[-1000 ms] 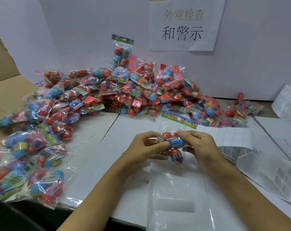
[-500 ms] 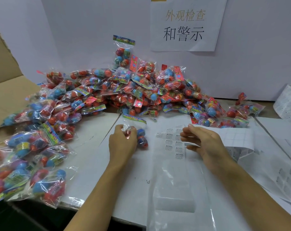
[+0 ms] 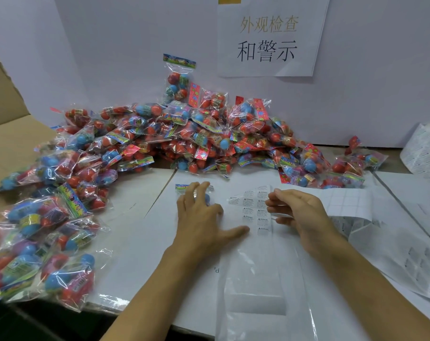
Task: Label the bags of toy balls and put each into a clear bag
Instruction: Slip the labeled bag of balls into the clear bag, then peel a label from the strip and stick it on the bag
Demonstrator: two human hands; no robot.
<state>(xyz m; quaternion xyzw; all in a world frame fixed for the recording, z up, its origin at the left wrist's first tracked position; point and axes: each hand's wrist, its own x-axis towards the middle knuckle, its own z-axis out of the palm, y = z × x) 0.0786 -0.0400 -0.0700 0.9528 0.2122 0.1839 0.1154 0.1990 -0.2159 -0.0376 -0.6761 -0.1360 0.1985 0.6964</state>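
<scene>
The left hand [image 3: 204, 215] has set the bag of toy balls [image 3: 193, 191] down on the white table [image 3: 135, 222], fingers spread flat over it, and the right hand [image 3: 300, 212] now pinches the label sheet [image 3: 254, 209] (warning stickers), so labelling comes next; the clear bag [image 3: 260, 299] waits nearby.
</scene>
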